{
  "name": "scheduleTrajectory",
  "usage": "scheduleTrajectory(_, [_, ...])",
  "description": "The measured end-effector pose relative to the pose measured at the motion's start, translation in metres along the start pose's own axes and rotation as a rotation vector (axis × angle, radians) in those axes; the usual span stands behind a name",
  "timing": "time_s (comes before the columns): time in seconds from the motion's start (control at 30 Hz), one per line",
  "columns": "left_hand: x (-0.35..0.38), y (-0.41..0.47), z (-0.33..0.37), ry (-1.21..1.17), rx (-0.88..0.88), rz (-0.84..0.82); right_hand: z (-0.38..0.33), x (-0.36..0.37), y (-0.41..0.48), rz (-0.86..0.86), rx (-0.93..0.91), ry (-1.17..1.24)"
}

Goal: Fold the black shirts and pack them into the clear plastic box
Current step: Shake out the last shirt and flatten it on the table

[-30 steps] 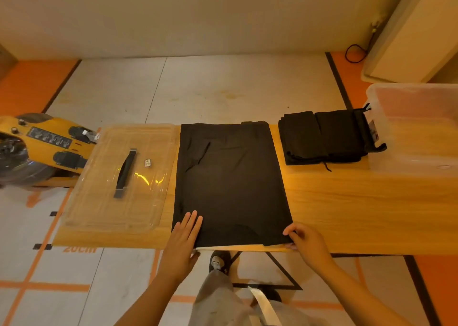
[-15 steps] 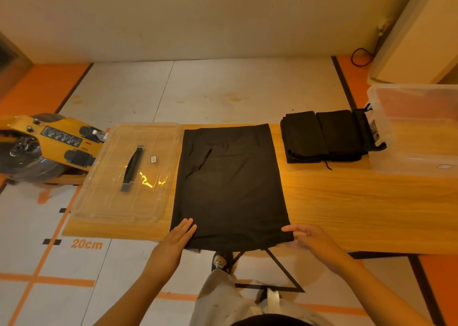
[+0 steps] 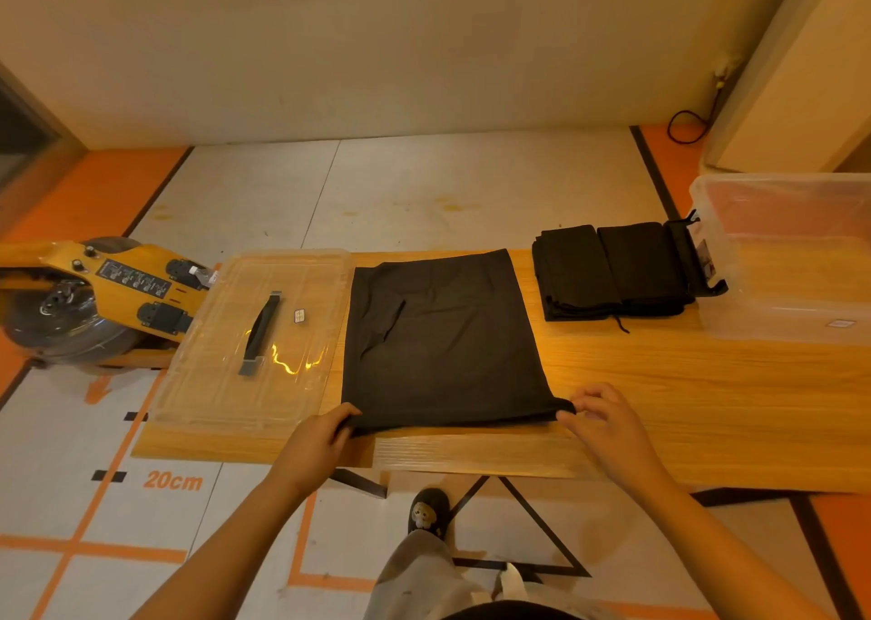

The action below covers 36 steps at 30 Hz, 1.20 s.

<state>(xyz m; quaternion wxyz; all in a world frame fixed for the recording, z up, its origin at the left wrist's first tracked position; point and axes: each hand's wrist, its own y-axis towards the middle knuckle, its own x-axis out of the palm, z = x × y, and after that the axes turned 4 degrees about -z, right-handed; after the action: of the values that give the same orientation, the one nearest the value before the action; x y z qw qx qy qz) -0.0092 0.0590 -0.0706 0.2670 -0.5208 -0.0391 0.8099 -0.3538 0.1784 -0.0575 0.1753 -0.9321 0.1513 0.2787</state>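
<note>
1. Head view, where things lie: the black fabric shirt (image 3: 443, 336) is spread flat as a long rectangle in the middle of the wooden table (image 3: 707, 407). It sits between the clear plastic lid with a black handle (image 3: 212, 360) just beside its left edge and the stack of folded black shirts (image 3: 612, 270) to its right. The clear plastic box (image 3: 782, 261) stands at the table's far right, close against that stack
2. Head view, the hands: the left hand (image 3: 320, 440) grasps the near left corner of the shirt with its fingers (image 3: 346, 419) curled over the hem. The right hand (image 3: 608, 424) pinches the near right corner between thumb and fingers (image 3: 572, 407), and that corner is raised a little off the table
3. The step in hand looks like the lengthwise fold, near hem carried away from the body towards the far edge
4. To do it well, raise both corners together and level, and keep the hem lightly taut between the hands so the middle does not sag. Set it down with the side edges lined up, aiming for a packet about as deep as those in the stack
5. A slanting wrinkle shows in the left half of the shirt. It is best smoothed flat first, or it may be trapped inside the fold
6. A pale ribbed sheet (image 3: 471, 450) shows under the near hem. The fingers should take cloth only, so the sheet is not dragged along
</note>
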Motion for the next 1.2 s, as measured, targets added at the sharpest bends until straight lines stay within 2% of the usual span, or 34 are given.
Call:
scheduleTrajectory(0.3, [0.001,0.003,-0.001,0.107,0.021,-0.190,0.015,-0.001,-0.003,-0.317,-0.029,-0.044])
scheduleTrajectory(0.47, [-0.005,0.026,-0.002,-0.045,-0.028,-0.196,0.013,0.008,0.016,-0.219,0.067,0.020])
scheduleTrajectory(0.63, [-0.016,0.059,-0.005,-0.051,-0.088,-0.239,0.003,0.021,0.055,-0.167,0.139,0.114])
scheduleTrajectory(0.77, [-0.025,0.097,0.009,0.060,-0.083,0.059,0.007,0.032,0.074,-0.137,0.260,0.150])
scheduleTrajectory(0.83, [-0.027,0.123,0.018,0.051,-0.040,0.153,0.012,0.037,0.079,-0.101,0.331,0.161])
scheduleTrajectory(1.07, [-0.016,0.189,0.022,0.084,-0.083,0.135,0.016,0.048,0.083,-0.032,0.399,0.174])
scheduleTrajectory(1.2, [-0.027,0.195,0.014,-0.091,-0.217,0.314,0.017,0.048,0.081,-0.025,0.403,0.198])
